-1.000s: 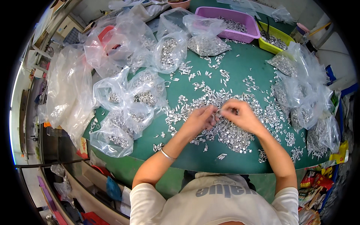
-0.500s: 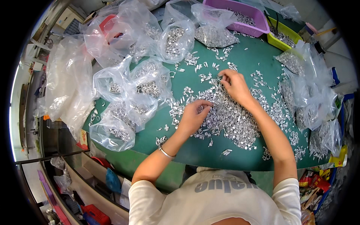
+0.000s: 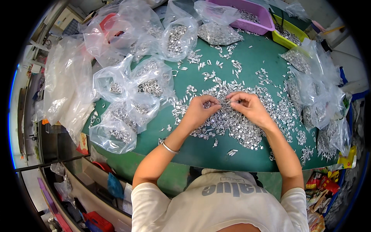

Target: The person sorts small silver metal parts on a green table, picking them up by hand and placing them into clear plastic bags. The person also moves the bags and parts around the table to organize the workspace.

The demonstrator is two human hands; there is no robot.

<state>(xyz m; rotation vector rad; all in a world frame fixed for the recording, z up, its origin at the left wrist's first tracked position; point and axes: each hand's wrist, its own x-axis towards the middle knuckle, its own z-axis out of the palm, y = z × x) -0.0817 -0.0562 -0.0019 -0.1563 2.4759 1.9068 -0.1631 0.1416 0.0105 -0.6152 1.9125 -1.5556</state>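
A heap of small silver metal pieces [image 3: 242,129] lies in the middle of the green table [image 3: 181,149]. Above its far side my left hand [image 3: 201,111] is closed in a pinch, thumb against forefinger. Just to its right, my right hand [image 3: 250,108] also pinches, its fingertips a short way from the left ones. Whatever either hand grips is too small to make out. A metal bangle [image 3: 169,148] circles my left wrist.
Clear plastic bags of metal pieces [image 3: 123,125] crowd the left side, with more bags [image 3: 315,102] along the right edge. At the back stand a purple basin [image 3: 262,21] and a yellow-green basin [image 3: 284,41]. Drawers [image 3: 92,178] are at lower left.
My right hand has come down and nearer from the far side of the heap to beside the left hand. My left hand has moved slightly up. The view has shifted a little.
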